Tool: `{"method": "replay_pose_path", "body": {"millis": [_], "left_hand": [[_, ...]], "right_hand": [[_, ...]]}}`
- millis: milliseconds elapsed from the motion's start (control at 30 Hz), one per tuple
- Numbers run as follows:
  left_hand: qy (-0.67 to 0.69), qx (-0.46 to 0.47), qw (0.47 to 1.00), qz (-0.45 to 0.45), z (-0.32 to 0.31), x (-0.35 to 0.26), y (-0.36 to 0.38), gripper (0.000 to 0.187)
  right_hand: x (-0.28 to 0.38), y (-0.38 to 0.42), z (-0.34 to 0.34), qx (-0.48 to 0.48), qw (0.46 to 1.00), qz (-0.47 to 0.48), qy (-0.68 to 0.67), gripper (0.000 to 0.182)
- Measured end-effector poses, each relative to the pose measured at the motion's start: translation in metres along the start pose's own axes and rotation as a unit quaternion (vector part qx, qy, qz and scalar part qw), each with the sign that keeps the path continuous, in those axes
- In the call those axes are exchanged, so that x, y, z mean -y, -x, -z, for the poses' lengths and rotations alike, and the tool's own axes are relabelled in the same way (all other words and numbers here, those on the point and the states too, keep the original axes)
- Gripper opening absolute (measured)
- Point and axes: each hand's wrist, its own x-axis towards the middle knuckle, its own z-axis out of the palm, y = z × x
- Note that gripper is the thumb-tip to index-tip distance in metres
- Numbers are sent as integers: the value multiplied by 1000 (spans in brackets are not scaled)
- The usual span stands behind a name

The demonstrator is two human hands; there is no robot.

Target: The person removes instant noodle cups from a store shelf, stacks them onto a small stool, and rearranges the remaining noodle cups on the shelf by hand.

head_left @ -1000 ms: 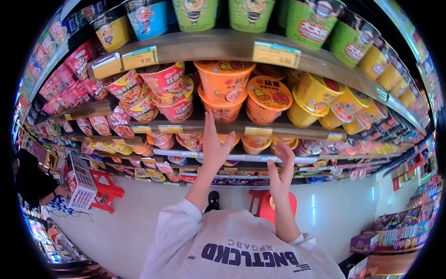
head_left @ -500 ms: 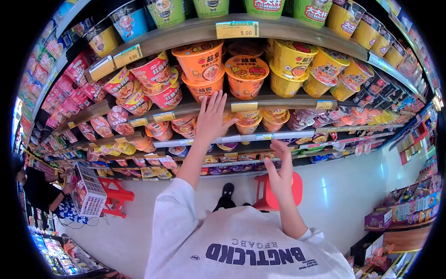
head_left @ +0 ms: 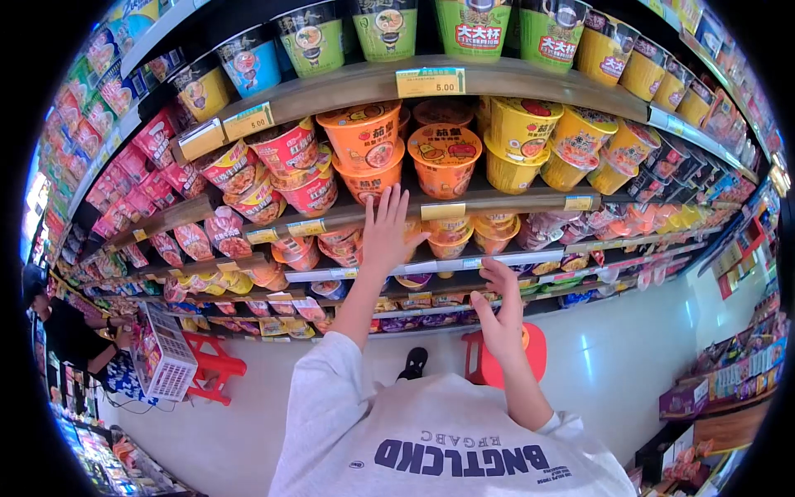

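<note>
My left hand [head_left: 386,230] is stretched up with its fingers apart, holding nothing. Its fingertips overlap the lower of two stacked orange instant noodle cups [head_left: 370,180] at the shelf's front edge. Beside that stack stands a single orange noodle cup [head_left: 445,170], with yellow noodle cups [head_left: 519,170] to its right and red ones [head_left: 287,152] to the left. Lower down, my right hand [head_left: 503,321] hangs in the air in front of the lower shelves, empty, its fingers loosely bent and the thumb apart.
Green noodle cups [head_left: 472,31] line the shelf above, over a price tag [head_left: 431,82]. A red stool [head_left: 522,356] stands by my right forearm. On the left, a person [head_left: 70,331] is beside a white basket [head_left: 170,364] on another red stool [head_left: 217,369].
The shelves sit slightly lower in the view. Both hands keep nearly the same pose; my left hand remains by the orange cups, my right in front of the lower shelves.
</note>
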Motion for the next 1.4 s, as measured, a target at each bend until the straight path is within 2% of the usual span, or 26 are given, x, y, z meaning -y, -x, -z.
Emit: {"method": "replay_pose_path", "body": {"millis": [133,233,400,533,633,733,800,867,967,1033,1067,1100,1133,1167,1233,1267,1300,1333,1400], "left_hand": [[34,-20,999,2,1,-21,-7,84],[174,4,984,27,-6,-35,-20,93],[202,13,978,54,-13,-48,-29,95],[178,2,984,-4,-4,-46,-21,87],[190,1,981,-47,-4,-58,-3,79],[231,-3,970,-82,-23,-77,24,69],[286,40,950,-118,-39,-91,43,66],[301,69,942,-133,-64,-106,65,61],[337,149,920,-134,-98,-129,100,56],[369,356,856,-71,-107,-141,119,50],[378,369,846,-76,-122,-146,132,50],[380,485,787,-20,-143,-150,147,49],[371,594,713,34,-165,-153,164,49],[372,609,700,27,-184,-152,181,49],[419,639,640,72,-215,-146,209,55],[419,654,627,68,-210,-146,207,55],[444,673,576,134,-203,-144,206,58],[464,687,522,201,-203,-143,205,62],[450,697,508,232,-234,-149,233,64]], "right_hand": [[-5,3,-3,0,1000,-8,-15,48],[-7,2,-2,11,1000,-9,-15,48],[-10,3,0,14,1000,-8,-18,47],[-29,6,3,11,1000,-17,-16,47],[-48,9,3,23,998,-48,-26,45],[-61,17,6,66,990,-121,5,42],[-73,25,8,103,984,-142,-7,37],[-114,40,9,85,988,-132,3,37],[-177,72,14,88,952,-290,-32,43],[-233,107,20,69,936,-343,-22,45],[-235,116,26,58,922,-382,-15,48],[-236,125,34,42,894,-445,-28,52],[-242,131,40,34,886,-462,-27,52],[-250,139,45,16,854,-518,-38,54],[-272,163,47,-10,807,-588,-52,57],[-293,179,50,-25,800,-599,5,60],[-313,197,53,-36,790,-609,62,64],[-326,210,57,-38,778,-623,63,64],[-353,231,64,-79,772,-628,68,66]]}}
